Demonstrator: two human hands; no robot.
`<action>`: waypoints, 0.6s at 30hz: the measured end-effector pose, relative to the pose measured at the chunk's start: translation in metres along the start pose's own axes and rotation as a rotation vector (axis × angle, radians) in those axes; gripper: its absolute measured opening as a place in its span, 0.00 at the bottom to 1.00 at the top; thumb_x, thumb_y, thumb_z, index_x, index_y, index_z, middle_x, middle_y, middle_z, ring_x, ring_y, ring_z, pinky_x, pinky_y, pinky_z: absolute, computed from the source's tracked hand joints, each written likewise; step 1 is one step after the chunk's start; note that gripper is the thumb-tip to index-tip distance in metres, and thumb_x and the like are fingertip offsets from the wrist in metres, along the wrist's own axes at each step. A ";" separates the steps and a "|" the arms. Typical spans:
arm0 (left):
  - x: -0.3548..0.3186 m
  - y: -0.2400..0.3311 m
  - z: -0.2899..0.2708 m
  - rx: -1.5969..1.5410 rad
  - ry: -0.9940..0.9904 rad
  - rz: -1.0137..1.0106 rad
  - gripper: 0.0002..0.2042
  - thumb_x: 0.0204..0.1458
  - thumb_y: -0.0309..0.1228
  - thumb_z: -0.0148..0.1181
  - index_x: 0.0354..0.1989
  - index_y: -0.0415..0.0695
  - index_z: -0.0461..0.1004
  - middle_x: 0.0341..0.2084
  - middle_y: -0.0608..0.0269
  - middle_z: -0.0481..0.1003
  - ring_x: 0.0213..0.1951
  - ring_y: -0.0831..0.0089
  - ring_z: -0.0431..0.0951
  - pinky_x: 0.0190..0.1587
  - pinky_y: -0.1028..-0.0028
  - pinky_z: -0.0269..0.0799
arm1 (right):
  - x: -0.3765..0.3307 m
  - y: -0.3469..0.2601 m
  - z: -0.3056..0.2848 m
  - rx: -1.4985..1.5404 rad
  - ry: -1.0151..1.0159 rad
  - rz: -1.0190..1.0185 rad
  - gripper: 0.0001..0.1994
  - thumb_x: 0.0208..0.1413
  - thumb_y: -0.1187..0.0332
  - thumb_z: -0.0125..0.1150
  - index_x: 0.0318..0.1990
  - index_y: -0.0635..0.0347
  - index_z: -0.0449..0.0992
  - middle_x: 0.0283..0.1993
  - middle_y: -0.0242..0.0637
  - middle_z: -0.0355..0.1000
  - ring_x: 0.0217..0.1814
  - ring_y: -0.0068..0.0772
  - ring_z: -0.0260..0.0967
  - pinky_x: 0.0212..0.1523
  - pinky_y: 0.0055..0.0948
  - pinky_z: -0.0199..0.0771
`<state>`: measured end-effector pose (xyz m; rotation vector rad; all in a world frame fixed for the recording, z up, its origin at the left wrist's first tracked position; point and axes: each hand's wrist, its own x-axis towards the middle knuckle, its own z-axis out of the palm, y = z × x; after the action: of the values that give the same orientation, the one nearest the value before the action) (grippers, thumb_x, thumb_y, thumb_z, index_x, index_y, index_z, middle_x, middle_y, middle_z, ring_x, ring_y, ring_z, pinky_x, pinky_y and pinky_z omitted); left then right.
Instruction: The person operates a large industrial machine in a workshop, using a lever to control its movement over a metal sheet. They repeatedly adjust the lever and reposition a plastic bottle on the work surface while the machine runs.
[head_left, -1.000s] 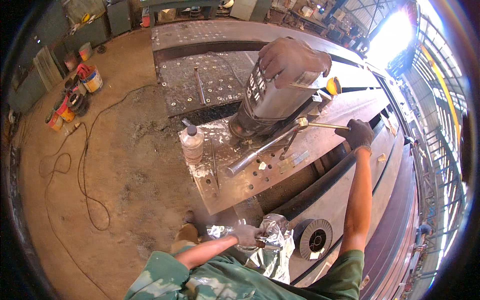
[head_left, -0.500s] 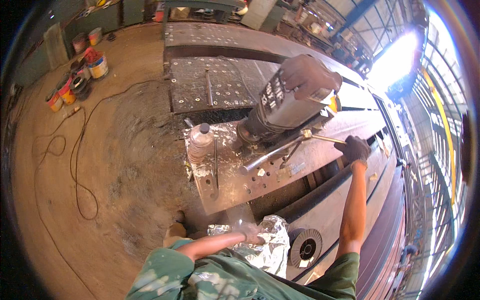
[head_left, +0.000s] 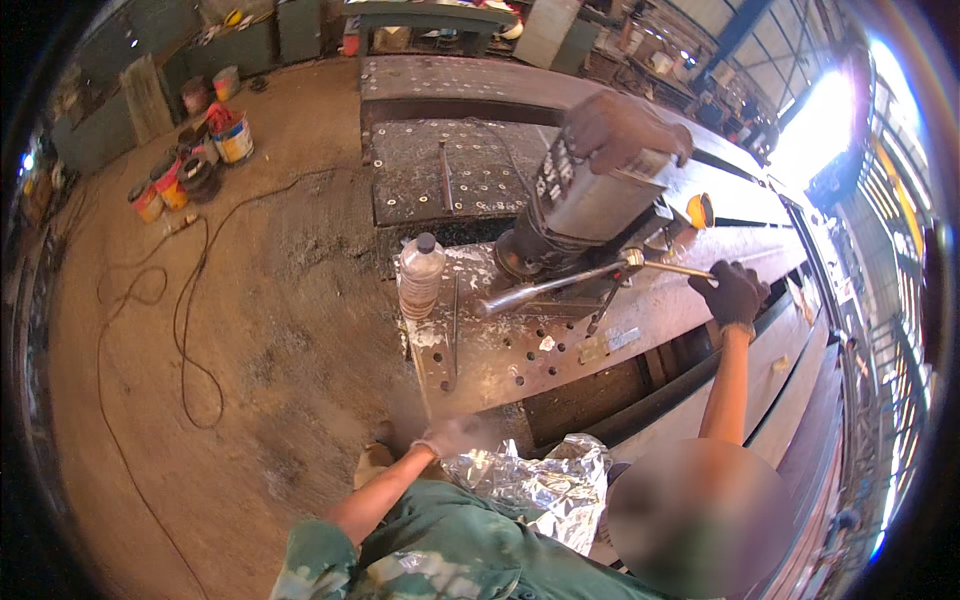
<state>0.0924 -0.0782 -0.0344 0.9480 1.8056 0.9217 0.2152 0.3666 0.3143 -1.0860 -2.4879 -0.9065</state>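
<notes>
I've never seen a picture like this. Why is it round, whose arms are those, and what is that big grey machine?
The picture comes from a wide fisheye camera worn on a person's head, looking down, so straight edges bend near the rim. The two arms rising from the bottom are that person's own. The gloved right hand grips one of the long metal handles of the grey drilling machine, which stands on a steel plate with holes. A rag lies over the machine's top. The gloved left hand rests by crumpled foil at the person's lap; it is blurred, so I cannot tell whether it grips it. A plastic bottle stands on the plate. Cables and paint cans lie on the dirt floor.
</notes>
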 end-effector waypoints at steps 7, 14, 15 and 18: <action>-0.017 -0.036 -0.084 -0.022 0.304 -0.235 0.25 0.62 0.51 0.59 0.61 0.49 0.79 0.55 0.48 0.81 0.59 0.50 0.80 0.61 0.57 0.74 | 0.000 -0.006 -0.017 0.036 -0.098 0.063 0.24 0.50 0.35 0.70 0.38 0.45 0.84 0.44 0.35 0.80 0.58 0.47 0.74 0.68 0.68 0.51; 0.034 -0.048 -0.134 0.005 0.661 -0.292 0.35 0.55 0.52 0.67 0.67 0.43 0.72 0.57 0.43 0.79 0.61 0.47 0.78 0.63 0.54 0.72 | 0.008 -0.033 0.020 0.009 -0.235 -0.091 0.33 0.47 0.30 0.68 0.47 0.46 0.83 0.47 0.37 0.80 0.55 0.48 0.76 0.67 0.65 0.54; 0.044 -0.027 -0.144 0.016 0.662 -0.335 0.38 0.53 0.52 0.69 0.69 0.42 0.70 0.58 0.43 0.79 0.62 0.47 0.78 0.64 0.54 0.72 | 0.008 -0.046 0.017 0.019 -0.281 -0.100 0.34 0.46 0.28 0.68 0.49 0.47 0.83 0.47 0.37 0.81 0.55 0.47 0.76 0.67 0.65 0.55; 0.071 -0.018 -0.156 -0.036 0.860 -0.223 0.49 0.46 0.55 0.74 0.74 0.42 0.62 0.64 0.38 0.73 0.65 0.42 0.74 0.66 0.53 0.70 | 0.014 -0.089 0.025 0.138 -0.306 -0.147 0.36 0.45 0.28 0.68 0.49 0.49 0.83 0.47 0.40 0.82 0.52 0.47 0.79 0.64 0.64 0.58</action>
<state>-0.0783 -0.0553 -0.0210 0.3005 2.5203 1.3253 0.1400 0.3440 0.2627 -1.0774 -2.8631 -0.6319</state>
